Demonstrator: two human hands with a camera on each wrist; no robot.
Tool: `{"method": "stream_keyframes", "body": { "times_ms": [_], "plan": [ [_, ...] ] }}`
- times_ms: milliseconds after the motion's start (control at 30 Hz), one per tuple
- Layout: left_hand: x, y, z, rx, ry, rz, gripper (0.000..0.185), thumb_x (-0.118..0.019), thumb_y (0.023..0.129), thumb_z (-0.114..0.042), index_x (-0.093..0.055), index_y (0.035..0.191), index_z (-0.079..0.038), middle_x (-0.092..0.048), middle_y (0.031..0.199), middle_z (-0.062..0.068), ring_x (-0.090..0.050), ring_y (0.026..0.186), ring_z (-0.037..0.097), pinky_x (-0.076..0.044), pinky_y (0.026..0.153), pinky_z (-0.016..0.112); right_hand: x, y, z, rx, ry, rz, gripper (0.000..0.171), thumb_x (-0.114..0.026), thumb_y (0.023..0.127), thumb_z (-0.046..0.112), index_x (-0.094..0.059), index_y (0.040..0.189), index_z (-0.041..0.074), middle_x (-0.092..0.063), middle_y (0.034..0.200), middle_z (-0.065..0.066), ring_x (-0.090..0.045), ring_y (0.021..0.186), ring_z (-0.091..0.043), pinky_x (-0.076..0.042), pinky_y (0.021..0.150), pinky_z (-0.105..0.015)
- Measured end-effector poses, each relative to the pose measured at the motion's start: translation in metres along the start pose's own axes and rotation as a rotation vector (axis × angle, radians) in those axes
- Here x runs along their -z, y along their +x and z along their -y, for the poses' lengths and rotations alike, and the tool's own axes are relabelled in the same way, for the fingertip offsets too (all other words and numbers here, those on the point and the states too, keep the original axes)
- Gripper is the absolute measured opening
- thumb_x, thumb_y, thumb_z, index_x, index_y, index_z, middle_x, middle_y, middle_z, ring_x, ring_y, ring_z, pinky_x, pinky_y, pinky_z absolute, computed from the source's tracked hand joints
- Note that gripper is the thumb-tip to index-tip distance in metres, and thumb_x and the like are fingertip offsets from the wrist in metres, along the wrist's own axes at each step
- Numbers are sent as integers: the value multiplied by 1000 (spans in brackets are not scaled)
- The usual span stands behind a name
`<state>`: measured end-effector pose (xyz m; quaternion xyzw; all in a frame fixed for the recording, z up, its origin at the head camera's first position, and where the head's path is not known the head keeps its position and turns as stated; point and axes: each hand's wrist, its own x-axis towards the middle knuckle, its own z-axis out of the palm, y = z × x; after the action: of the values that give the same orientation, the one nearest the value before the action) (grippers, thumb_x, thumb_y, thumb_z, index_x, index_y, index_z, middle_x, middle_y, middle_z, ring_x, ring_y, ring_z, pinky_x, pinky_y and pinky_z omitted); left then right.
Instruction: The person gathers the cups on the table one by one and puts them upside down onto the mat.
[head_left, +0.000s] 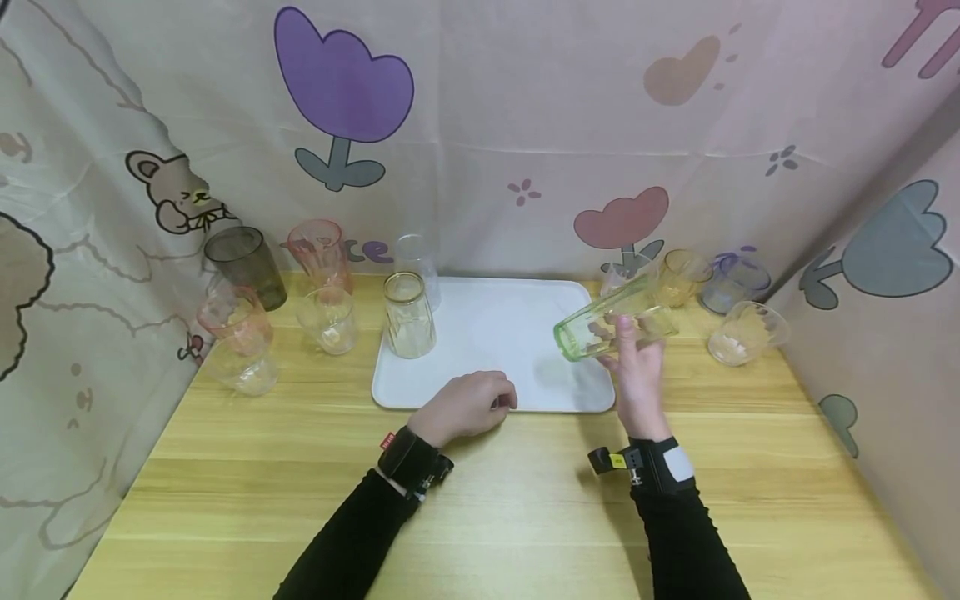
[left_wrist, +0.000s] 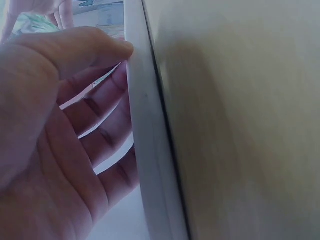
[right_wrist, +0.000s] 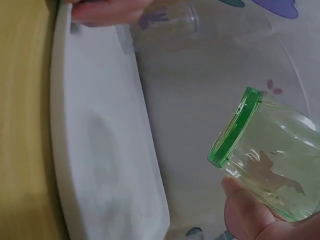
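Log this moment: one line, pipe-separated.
right hand: gripping tilted transparent green tumbler near right end of white rectangular tray | left hand: at tray's near edge | on tray: clear cylindrical glass, left end

One glass (head_left: 609, 307) was light green, a second glass (head_left: 249, 265) smoky grey, a third glass (head_left: 321, 252) pink, a fourth glass (head_left: 684, 277) amber. The tray (head_left: 502, 333) was white, the table (head_left: 525, 517) grained yellow, the sleeves (head_left: 352, 533) black. Purple, pink and blue-grey flowers (head_left: 343, 87) patterned the pale cloth (head_left: 517, 83).
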<state>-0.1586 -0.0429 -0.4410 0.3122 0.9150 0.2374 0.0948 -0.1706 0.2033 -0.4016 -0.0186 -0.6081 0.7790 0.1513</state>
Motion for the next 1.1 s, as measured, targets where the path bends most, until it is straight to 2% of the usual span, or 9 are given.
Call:
{"method": "stream_keyframes", "body": {
  "times_ms": [100,200,333,467,667,733,867,933,1100],
  "plan": [
    [0,0,0,2,3,1,13,-67,98,-15,-75,107,-18,-65,104,-8,-60,90,9,-53,80,27,-8,-3,-5,-11,-28,45,50,-58,107,34,-49,142,0,-56,136,-24,-65,115,-37,-62,85,-33],
    [0,1,0,10,15,-5,23,-67,98,-18,-71,121,-14,-63,115,-4,-62,97,11,-56,84,29,-14,-7,-9,-28,-54,78,55,-57,107,35,-42,147,1,-54,139,-26,-65,115,-36,-62,85,-34],
    [0,1,1,45,8,-39,55,-68,99,-26,-49,148,-8,-55,137,3,-63,99,13,-57,82,30,-19,-12,-14,-59,-69,104,63,-58,106,37,-30,152,3,-52,145,-28,-66,117,-35,-62,86,-35],
    [-2,2,1,65,-40,-111,83,-72,97,-31,-26,160,-5,-45,150,9,-64,96,13,-56,75,26,-24,-16,-18,-89,-82,133,73,-56,107,39,-19,155,0,-50,148,-29,-63,123,-42,-62,86,-33],
    [-1,5,0,-24,-76,-286,100,-81,92,-34,-16,160,0,-34,157,19,-63,111,20,-59,81,29,-31,-22,-23,-107,-107,188,71,-52,109,37,-15,155,-2,-52,145,-27,-57,127,-51,-62,86,-35],
    [0,5,-1,-60,-61,-336,102,-82,90,-35,-17,159,1,-31,159,21,-57,125,26,-56,96,33,-34,-25,-25,-111,-109,203,69,-51,109,37,-16,154,-3,-52,144,-27,-56,128,-52,-62,87,-35],
    [1,6,-1,-120,-38,-406,105,-86,86,-35,-19,158,3,-30,158,23,-42,143,32,-37,120,38,-38,-30,-27,-116,-105,224,67,-47,110,38,-15,154,-1,-53,142,-26,-56,128,-53,-61,88,-36],
    [1,6,-1,-146,-42,-427,106,-87,85,-34,-21,158,3,-31,158,23,-37,146,33,-31,123,39,-40,-33,-28,-122,-109,237,67,-46,110,39,-13,155,0,-53,142,-25,-61,125,-47,-61,89,-37],
    [4,6,-4,-211,-50,-470,104,-90,82,-26,-24,157,4,-32,156,23,-39,143,33,-34,122,38,-46,-39,-29,-138,-93,252,65,-44,110,43,-14,155,6,-55,139,-26,-70,110,-28,-63,85,-39]
  ]
}}
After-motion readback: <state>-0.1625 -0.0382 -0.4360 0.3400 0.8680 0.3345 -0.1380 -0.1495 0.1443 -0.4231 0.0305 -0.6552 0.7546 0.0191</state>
